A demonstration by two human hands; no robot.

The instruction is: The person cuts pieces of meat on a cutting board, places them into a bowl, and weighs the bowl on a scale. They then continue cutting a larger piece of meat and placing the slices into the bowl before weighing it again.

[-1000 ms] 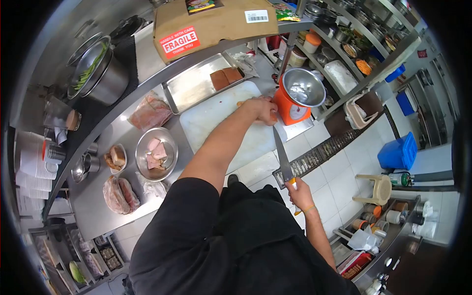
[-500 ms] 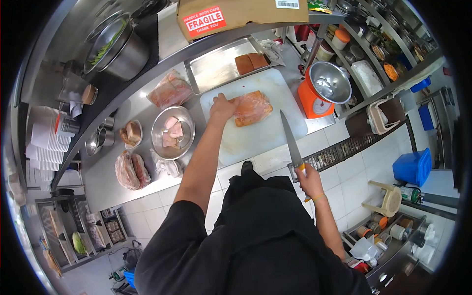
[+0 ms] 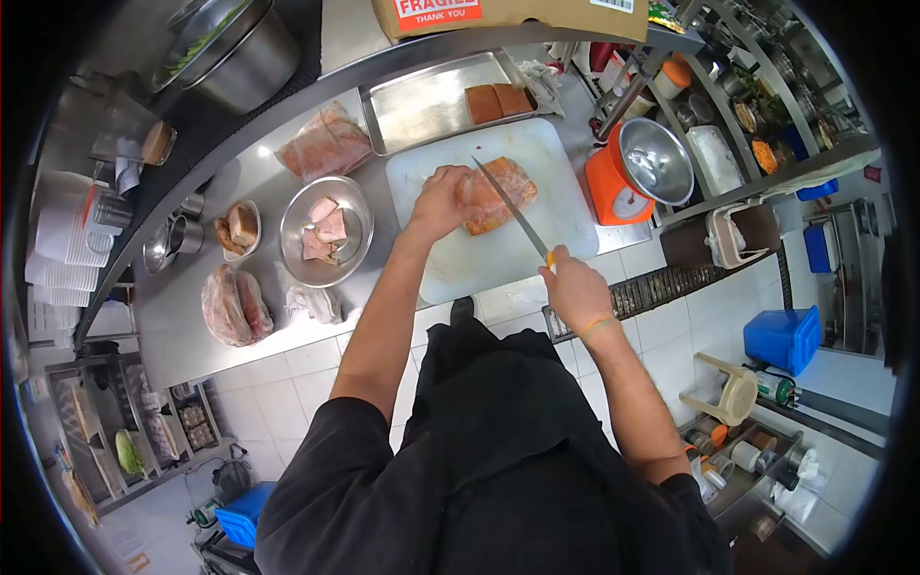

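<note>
A slab of orange-pink meat [image 3: 486, 214] lies on the white cutting board [image 3: 450, 273]. My left hand [image 3: 443, 201] grips its left end, fingers bent over the edge. In my right hand [image 3: 577, 287] is a kitchen knife [image 3: 516, 210] with a yellow handle. The long blade crosses diagonally over the slab, its tip pointing up and left beyond the far edge. To the left of the board, a metal bowl [image 3: 358, 259] contains several pale pink meat pieces [image 3: 328, 226].
Behind the board, a metal tray [image 3: 412, 110] holds brown blocks [image 3: 498, 102]. An orange scale [image 3: 606, 182] with a metal bowl stands right of it. Bagged meat [image 3: 324, 144], a cloth [image 3: 313, 303], and a large meat piece [image 3: 230, 311] lie leftward. A cardboard box [image 3: 537, 21] sits on the shelf above.
My right hand has brought the knife up and left from beside the board to over the slab. My left hand stays at the slab's left end, and the view has shifted slightly.
</note>
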